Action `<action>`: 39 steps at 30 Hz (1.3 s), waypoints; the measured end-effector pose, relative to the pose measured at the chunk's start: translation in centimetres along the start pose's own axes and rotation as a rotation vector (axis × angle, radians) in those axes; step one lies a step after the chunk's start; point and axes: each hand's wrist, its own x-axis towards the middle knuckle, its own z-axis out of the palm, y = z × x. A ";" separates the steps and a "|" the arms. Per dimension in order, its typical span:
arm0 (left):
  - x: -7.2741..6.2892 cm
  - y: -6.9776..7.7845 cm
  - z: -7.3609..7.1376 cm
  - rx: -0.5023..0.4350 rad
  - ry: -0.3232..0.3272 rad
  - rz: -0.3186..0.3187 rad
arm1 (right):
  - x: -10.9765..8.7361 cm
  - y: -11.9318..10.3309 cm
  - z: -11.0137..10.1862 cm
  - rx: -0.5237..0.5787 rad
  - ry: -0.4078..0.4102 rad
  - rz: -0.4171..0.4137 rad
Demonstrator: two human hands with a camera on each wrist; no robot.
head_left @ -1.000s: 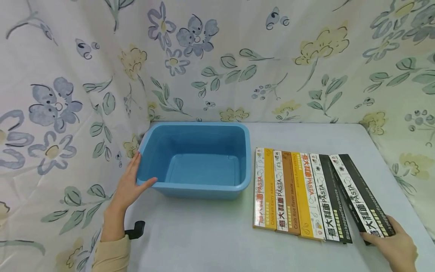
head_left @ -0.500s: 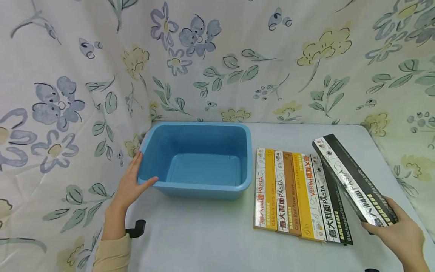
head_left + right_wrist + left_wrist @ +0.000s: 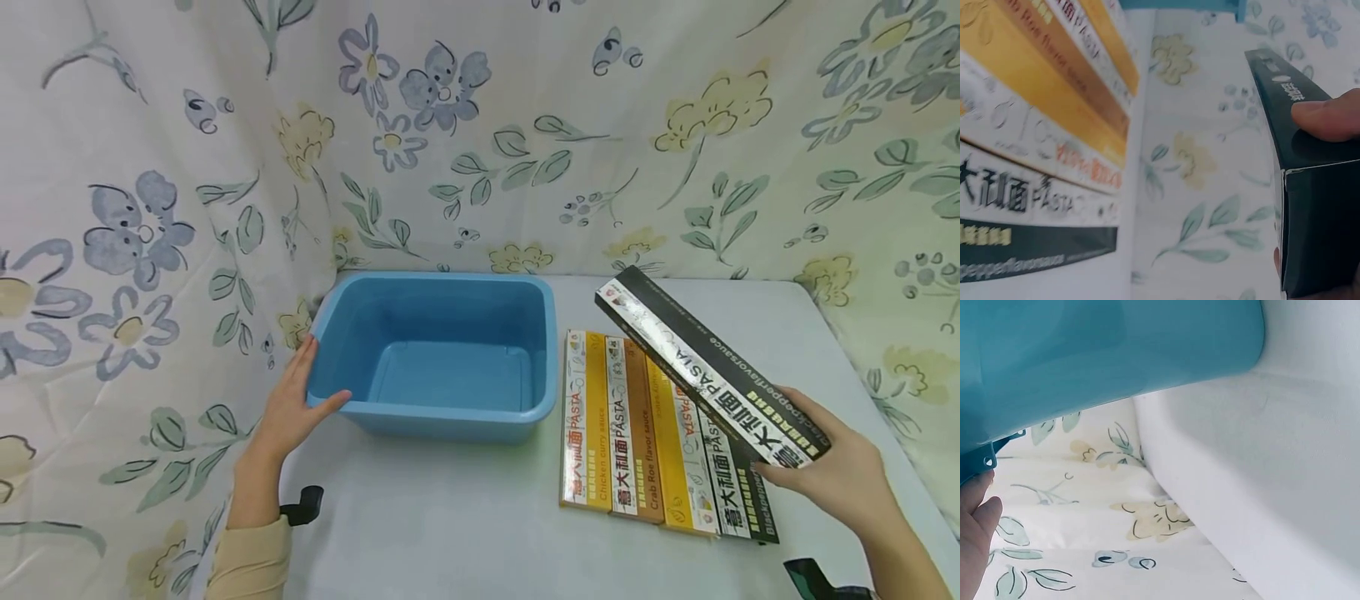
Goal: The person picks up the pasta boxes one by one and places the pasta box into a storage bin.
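backdrop: floral-print cloth behind white table.
long black-and-white cardboard pasta box: diagonal, held above row of yellow, brown & black cardboard boxes; prob. lift step.
yr r hand: thumb & fingers pinch its near end; next prob. needs firm grip, clearing row.
yr l hand: thumb spread from fingers, at rim of blue rectangular plastic tub.
hidden: r fingers under box, part of row; l hand cropped in l wrist view.

White table: blue bin near far left corner; four pasta boxes side by side toward right edge.
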 end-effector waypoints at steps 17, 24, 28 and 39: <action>-0.2 0.0 0.1 -0.039 -0.008 -0.015 | 3.3 -6.1 -0.2 0.183 -0.200 -0.228; -0.3 -0.2 0.1 -0.060 0.012 -0.006 | 5.4 -9.1 0.4 0.239 -0.321 -0.316; -0.2 -0.2 0.1 -0.064 0.017 -0.007 | 6.5 -10.8 1.0 0.229 -0.373 -0.350; 0.0 -0.2 0.2 -0.074 0.010 -0.010 | 9.4 -14.4 2.9 0.171 -0.472 -0.463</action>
